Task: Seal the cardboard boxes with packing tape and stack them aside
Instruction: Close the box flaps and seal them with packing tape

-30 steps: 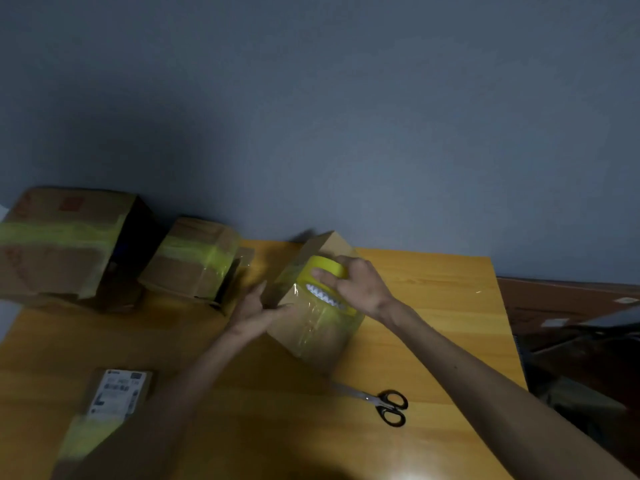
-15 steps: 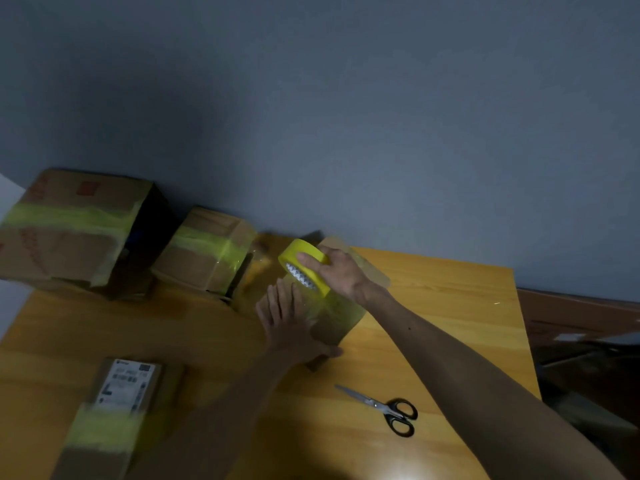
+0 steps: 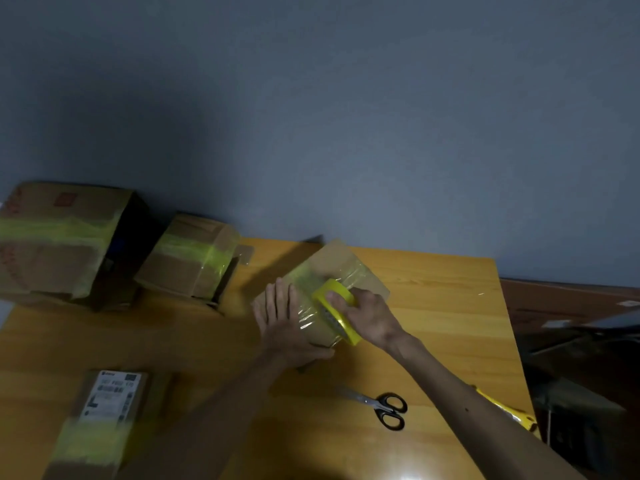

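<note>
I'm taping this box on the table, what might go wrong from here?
The left hand only presses flat on the box, so pulling the tape roll with the right hand may drag it. The tape looks wrinkled and may seal badly. The scissors lie beside the right forearm and could be knocked.

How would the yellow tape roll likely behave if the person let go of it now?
The tape roll is a ring held on edge by the right hand, so it would probably roll on the smooth table. Its clear film looks stuck to the cardboard box, so it may tug rather than travel far. It seems light: one hand carries it.
</note>
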